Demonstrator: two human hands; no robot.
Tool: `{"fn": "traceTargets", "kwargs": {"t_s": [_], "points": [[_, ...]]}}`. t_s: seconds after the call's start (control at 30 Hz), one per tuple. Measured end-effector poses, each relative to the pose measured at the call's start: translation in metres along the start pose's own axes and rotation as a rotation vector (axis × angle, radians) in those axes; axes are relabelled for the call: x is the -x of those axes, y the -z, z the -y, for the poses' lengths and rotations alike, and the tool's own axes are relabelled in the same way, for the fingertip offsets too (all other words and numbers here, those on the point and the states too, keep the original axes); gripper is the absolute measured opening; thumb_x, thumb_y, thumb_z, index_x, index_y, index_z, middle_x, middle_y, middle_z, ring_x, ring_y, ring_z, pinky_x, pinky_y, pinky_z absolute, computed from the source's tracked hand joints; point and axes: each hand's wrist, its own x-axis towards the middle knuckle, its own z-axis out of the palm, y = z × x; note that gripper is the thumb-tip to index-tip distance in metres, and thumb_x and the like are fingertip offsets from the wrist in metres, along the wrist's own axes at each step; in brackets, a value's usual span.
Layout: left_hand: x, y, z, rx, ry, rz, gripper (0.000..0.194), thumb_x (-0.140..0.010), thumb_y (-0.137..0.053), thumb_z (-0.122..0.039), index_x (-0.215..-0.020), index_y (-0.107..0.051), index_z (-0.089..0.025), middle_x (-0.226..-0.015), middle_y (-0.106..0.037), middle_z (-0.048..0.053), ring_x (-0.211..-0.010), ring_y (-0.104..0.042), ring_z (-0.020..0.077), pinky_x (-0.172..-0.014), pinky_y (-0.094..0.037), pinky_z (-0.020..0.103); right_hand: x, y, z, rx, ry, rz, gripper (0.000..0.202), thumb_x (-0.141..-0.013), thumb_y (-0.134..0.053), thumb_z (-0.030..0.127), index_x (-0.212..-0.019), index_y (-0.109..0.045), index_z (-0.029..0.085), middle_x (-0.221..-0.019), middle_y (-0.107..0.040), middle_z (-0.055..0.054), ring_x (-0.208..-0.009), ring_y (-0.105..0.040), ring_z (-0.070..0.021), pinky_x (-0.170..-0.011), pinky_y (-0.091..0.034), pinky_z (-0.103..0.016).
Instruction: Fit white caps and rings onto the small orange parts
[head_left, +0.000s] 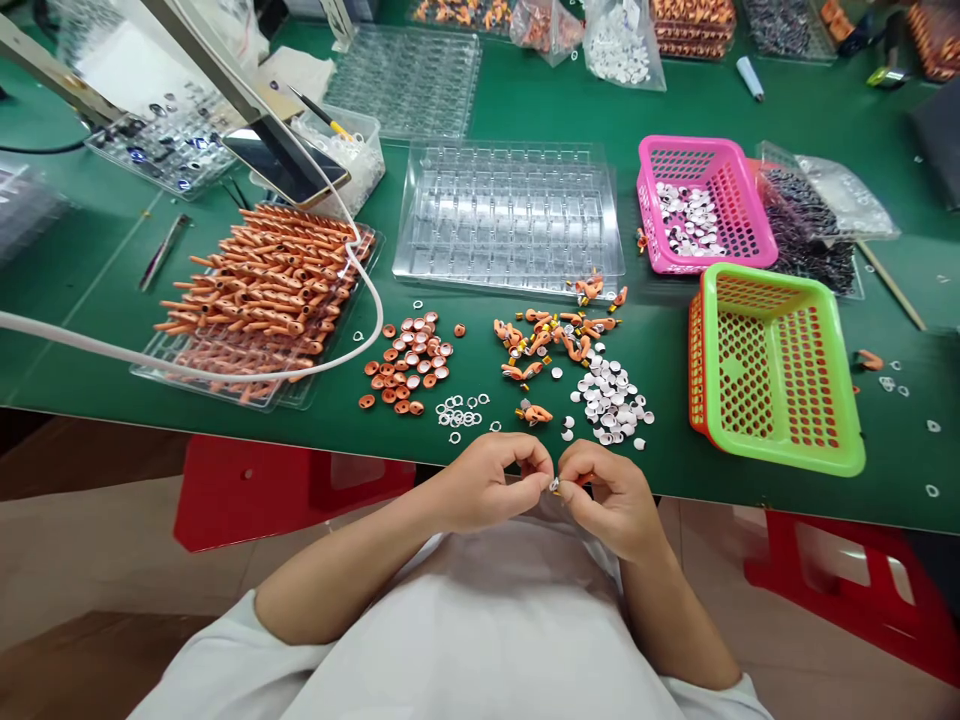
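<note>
At the table's front edge my left hand (502, 485) and my right hand (613, 500) meet, thumb and forefinger pinched on each. Between the fingertips shows a tiny white-and-grey part (555, 485); a bit of orange peeks out within my right hand's grip. The fingers hide most of it. Just beyond lie curved orange parts with yellow bits (536, 413), a heap of white round discs (611, 400) and thin white rings (459, 412). Farther left are copper-coloured round cups (409, 360), some with white insides.
A clear compartment tray (510, 215) lies behind the parts. To the right stand a green basket (787, 455) and a pink basket (709, 265) holding white discs. Stacked orange sticks (255, 285) sit left, below a phone (289, 160) on a stand with a white cable (330, 367).
</note>
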Motion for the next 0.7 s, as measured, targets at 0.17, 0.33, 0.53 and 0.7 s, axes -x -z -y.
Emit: {"fn": "traceTargets", "kwargs": {"t_s": [0.17,0.33,0.53,0.7], "points": [[0.005,-0.001,-0.001,-0.091,-0.037,-0.105,0.010,-0.078,-0.053,-0.010,-0.073,-0.058,-0.016,-0.073,-0.062,0.000,-0.067,-0.056,0.0104,-0.064,-0.045,0.021,0.002,-0.002,-0.004,-0.141,0.012,-0.005,0.014,-0.083,-0.058,0.009,-0.076,-0.061,0.022,-0.072,-0.058,0.000,-0.067,-0.053,-0.0146,-0.060,-0.041,-0.028],[0.010,0.019,0.008,-0.415,-0.142,-0.414,0.010,-0.080,-0.052,-0.009,-0.076,-0.057,-0.017,-0.075,-0.063,0.002,-0.071,-0.058,0.0138,-0.068,-0.046,0.025,0.007,0.002,-0.006,-0.163,-0.006,-0.057,0.013,-0.084,-0.059,0.011,-0.077,-0.061,0.022,-0.071,-0.059,0.000,-0.068,-0.054,-0.0157,-0.060,-0.041,-0.028],[0.003,0.050,0.032,-0.849,-0.136,-0.665,0.012,-0.082,-0.050,-0.011,-0.075,-0.056,-0.019,-0.074,-0.064,0.004,-0.075,-0.058,0.0197,-0.074,-0.048,0.033,0.018,0.009,-0.006,-0.117,-0.025,-0.059,0.013,-0.086,-0.057,0.013,-0.076,-0.060,0.021,-0.072,-0.058,-0.002,-0.069,-0.055,-0.0168,-0.058,-0.041,-0.028],[-0.004,0.056,0.039,-0.914,-0.125,-0.657,0.016,-0.079,-0.048,-0.006,-0.079,-0.059,-0.018,-0.078,-0.066,0.006,-0.079,-0.059,0.0212,-0.075,-0.049,0.034,0.022,0.011,-0.007,-0.083,-0.028,-0.045,0.014,-0.086,-0.056,0.013,-0.077,-0.060,0.021,-0.072,-0.058,-0.002,-0.068,-0.054,-0.0166,-0.057,-0.042,-0.027]]}}
